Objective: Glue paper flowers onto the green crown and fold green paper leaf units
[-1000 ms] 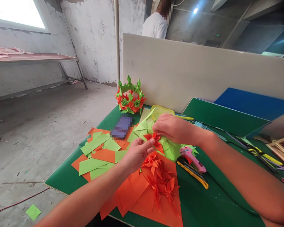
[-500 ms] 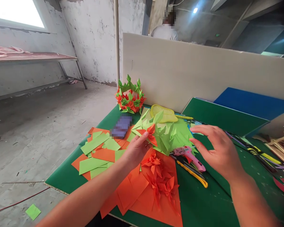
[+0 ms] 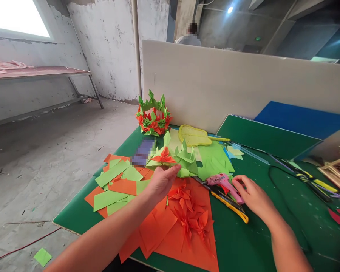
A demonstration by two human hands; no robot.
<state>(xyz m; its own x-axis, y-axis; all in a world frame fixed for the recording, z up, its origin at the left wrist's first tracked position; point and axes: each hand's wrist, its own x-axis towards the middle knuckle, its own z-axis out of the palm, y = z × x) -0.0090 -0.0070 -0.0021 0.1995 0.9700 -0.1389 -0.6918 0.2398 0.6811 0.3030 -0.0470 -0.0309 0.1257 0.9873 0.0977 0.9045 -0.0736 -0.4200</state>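
My left hand pinches a green folded-paper piece by its lower edge, holding it above the table. Pointed green leaves stand up from it, and an orange paper flower is on its left part. My right hand is beside the pink glue gun, fingers bent and slightly apart at its rear end. The gun lies against a yellow-and-black utility knife. Several loose orange paper flowers rest on orange sheets in front of me.
A green-and-orange paper crown stands at the table's far corner, near a blurred phone-like object. Green and orange paper strips lie left. A yellow fly swatter and green board are behind. A person is beyond the partition.
My right hand has come down to the glue gun, its fingers drawing in. My left hand has tilted the green paper piece, and its orange flower has shifted left.
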